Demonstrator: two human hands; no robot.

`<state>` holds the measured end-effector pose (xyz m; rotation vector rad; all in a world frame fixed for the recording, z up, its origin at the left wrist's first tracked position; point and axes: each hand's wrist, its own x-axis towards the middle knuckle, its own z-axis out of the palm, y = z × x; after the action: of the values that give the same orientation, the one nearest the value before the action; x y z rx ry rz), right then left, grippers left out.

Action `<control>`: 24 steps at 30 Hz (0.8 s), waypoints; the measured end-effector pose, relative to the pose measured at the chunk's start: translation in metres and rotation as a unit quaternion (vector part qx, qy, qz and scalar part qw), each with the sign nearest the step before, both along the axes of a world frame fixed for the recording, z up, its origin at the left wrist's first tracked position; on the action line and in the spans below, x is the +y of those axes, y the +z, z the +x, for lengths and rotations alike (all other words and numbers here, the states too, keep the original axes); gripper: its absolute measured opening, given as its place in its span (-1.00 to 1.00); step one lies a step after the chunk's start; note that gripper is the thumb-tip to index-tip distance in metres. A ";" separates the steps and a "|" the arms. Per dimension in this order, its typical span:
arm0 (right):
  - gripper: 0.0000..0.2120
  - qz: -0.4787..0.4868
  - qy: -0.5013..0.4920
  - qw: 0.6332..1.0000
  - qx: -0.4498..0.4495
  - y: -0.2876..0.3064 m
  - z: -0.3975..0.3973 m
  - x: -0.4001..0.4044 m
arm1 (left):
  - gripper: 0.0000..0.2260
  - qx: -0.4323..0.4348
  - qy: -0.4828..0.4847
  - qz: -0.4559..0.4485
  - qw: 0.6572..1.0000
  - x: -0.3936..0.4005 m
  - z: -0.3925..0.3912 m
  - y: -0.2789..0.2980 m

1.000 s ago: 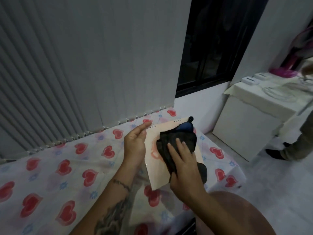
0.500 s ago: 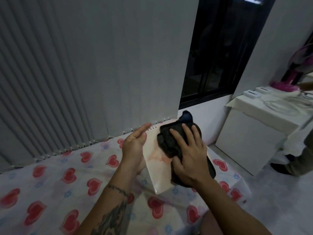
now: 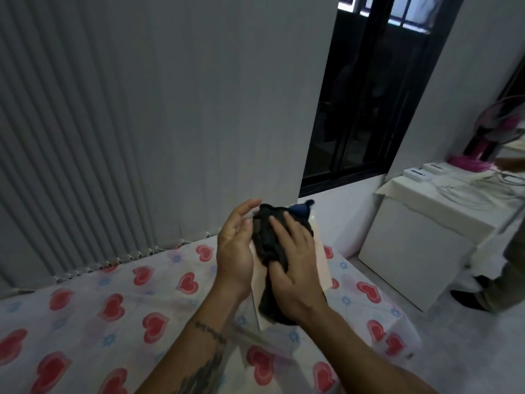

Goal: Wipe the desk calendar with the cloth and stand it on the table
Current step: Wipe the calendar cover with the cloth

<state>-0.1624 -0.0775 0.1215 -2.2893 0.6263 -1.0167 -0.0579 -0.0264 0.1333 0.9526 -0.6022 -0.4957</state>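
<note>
A pale peach desk calendar is held tilted above the table, which wears a white cloth printed with red hearts. My left hand grips the calendar's left edge, fingers reaching up along its top. My right hand presses a dark, bunched cloth flat against the calendar's face, near its upper part. A blue corner of the cloth pokes out above the calendar's top edge. Most of the calendar's face is hidden behind the cloth and my hands.
Grey vertical blinds hang right behind the table. A dark window is to the right. A white cabinet with small boxes and cables stands at right, a pink fan behind it. Another person's leg and shoe stand by the cabinet.
My right hand has pushed the cloth up the calendar's face toward its top edge. The calendar has been lifted and tilted more upright, and my view has risen.
</note>
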 end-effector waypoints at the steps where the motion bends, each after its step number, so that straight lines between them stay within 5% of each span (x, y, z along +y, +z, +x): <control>1: -0.34 -0.024 0.012 1.000 0.008 -0.002 -0.001 0.004 | -0.64 0.019 -0.001 -0.001 1.000 -0.001 0.003 0.001; 10: -0.32 -0.270 0.068 0.952 0.123 -0.006 -0.050 -0.032 | -0.62 0.135 -0.006 0.007 0.991 0.007 0.035 0.000; 17: -0.36 -0.147 -0.139 0.976 0.082 0.035 -0.025 -0.059 | -0.60 0.153 -0.076 -0.006 0.985 -0.012 0.028 0.009; 24: -0.34 -0.231 -0.050 0.967 0.090 0.062 -0.013 -0.065 | -0.63 0.078 -0.053 -0.019 0.995 -0.021 0.029 0.028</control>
<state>-0.1758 -0.1424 0.1835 -2.8075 0.6320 -1.1007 -0.0288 -0.0474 0.1613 0.8395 -0.5207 -0.6449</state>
